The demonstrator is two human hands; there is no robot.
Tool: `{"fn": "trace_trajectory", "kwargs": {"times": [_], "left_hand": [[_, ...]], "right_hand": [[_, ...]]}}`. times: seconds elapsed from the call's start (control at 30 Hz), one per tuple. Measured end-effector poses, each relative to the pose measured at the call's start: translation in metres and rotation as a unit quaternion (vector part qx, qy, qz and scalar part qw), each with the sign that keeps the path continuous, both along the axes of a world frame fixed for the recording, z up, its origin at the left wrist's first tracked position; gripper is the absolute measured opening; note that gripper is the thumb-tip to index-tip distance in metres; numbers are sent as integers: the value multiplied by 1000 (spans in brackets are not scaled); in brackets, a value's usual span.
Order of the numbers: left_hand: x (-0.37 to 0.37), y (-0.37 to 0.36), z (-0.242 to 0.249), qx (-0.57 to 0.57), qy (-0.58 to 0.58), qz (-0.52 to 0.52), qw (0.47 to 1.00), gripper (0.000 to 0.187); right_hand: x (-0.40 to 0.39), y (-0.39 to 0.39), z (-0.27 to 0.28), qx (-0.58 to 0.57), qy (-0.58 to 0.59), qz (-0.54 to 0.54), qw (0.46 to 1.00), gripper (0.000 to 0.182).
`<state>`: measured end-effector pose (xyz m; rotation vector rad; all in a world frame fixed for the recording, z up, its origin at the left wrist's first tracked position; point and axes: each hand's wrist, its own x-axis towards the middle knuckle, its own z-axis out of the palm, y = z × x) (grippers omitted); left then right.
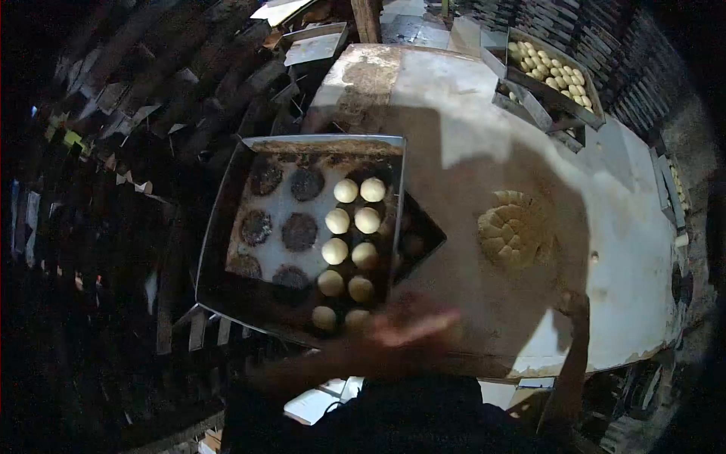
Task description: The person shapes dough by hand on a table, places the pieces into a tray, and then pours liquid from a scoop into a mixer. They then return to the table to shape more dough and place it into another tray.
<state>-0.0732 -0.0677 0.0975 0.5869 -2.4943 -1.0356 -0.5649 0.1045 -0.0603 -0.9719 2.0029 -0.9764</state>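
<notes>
My left hand [412, 327], smeared by motion, is over the near right corner of a deep metal tray [324, 141]; its fingers cannot be made out. Inside the tray, pale dough balls [337, 221] stand in two columns on the right side, and dark round patches mark its bare left part. Low over the right of the table, my right hand [573, 304] is in shadow with its fingers curled in; whatever they hold, if anything, is hidden. Between the hands and farther back lies a flat round of dough [513, 231], scored or cut into several pieces.
The pale worktable [628, 303] carries a small dough bit [595, 257]. At the back right, another metal tray [597, 112] holds many dough balls, with more metal trays below it. A further tray [665, 185] stands at the right edge. Dark slatted stacks fill the left.
</notes>
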Motion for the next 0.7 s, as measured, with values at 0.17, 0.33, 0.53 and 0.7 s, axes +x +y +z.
{"fn": "trace_trajectory", "kwargs": {"times": [0.17, 0.33, 0.53, 0.7], "left_hand": [[22, -189, -12, -113, -1, 252, 961, 42], [40, -264, -104, -87, -7, 311, 946, 60], [52, -173, 13, -203, -57, 342, 916, 61], [-35, -4, 66, -62, 48, 209, 975, 46]], "right_hand": [[215, -202, 124, -281, 165, 235, 916, 36], [335, -349, 148, -351, 194, 359, 843, 29], [308, -309, 124, -412, 306, 275, 813, 16], [197, -163, 12, -385, 291, 22, 876, 15]]}}
